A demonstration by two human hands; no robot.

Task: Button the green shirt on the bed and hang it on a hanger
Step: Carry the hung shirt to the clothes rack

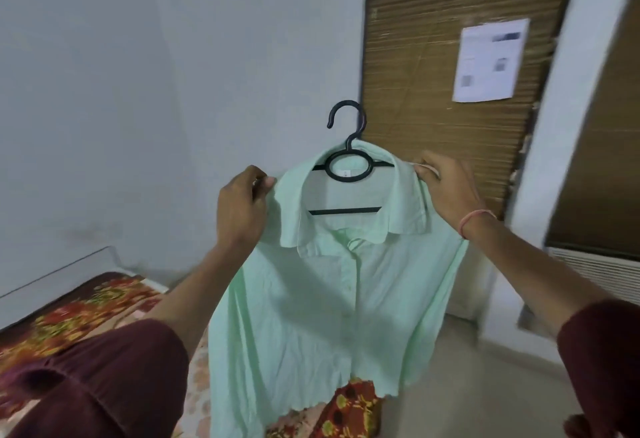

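Note:
The pale green shirt hangs in the air in front of me, its front placket closed down the middle. A black plastic hanger sits inside the collar, its hook sticking up above the neckline. My left hand pinches the shirt's left shoulder beside the collar. My right hand pinches the right shoulder at the collar's other side. Both arms are raised, holding the shirt spread between them above the bed's edge.
A bed with a red and orange floral cover lies at the lower left and under the shirt's hem. A brown corrugated panel with a white paper sheet stands behind. White walls are at the left, a pale floor at the lower right.

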